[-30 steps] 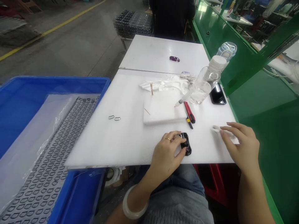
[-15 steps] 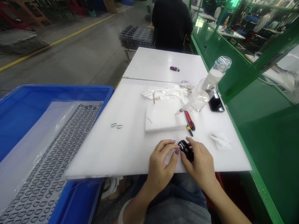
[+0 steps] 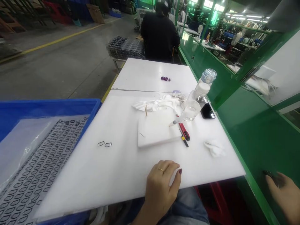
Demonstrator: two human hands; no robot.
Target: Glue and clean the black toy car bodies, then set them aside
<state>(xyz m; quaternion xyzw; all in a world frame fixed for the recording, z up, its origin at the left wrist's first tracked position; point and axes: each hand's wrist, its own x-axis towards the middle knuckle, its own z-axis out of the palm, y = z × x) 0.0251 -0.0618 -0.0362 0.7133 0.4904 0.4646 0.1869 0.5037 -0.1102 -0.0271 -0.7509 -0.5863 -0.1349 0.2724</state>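
My left hand [image 3: 162,184] hovers over the front edge of the white table [image 3: 122,168], fingers loosely curved and the thumb apart from them, with nothing in it. Far to the right, beyond the table's side, my right hand [image 3: 284,192] is closed around a small glossy black piece [image 3: 267,173]; only its end shows, and motion smears it. On the left of the tabletop lie two thin black-rimmed rings [image 3: 108,144]. A white foam block [image 3: 157,129] rests in the middle, with a red utility knife [image 3: 184,131] and a yellow-and-black tool [image 3: 185,141] beside it.
A clear bottle [image 3: 192,106] and a phone [image 3: 207,111] stand and lie at the right. White cloth [image 3: 161,102] lies behind the foam. A blue bin [image 3: 93,107] with a sheet of ring-shaped parts borders the left side; a green partition [image 3: 262,134] borders the right.
My right hand has left the spot beside my left hand and swung right past the table's edge with the black piece. My left hand stays near the front edge, and the view has shifted.
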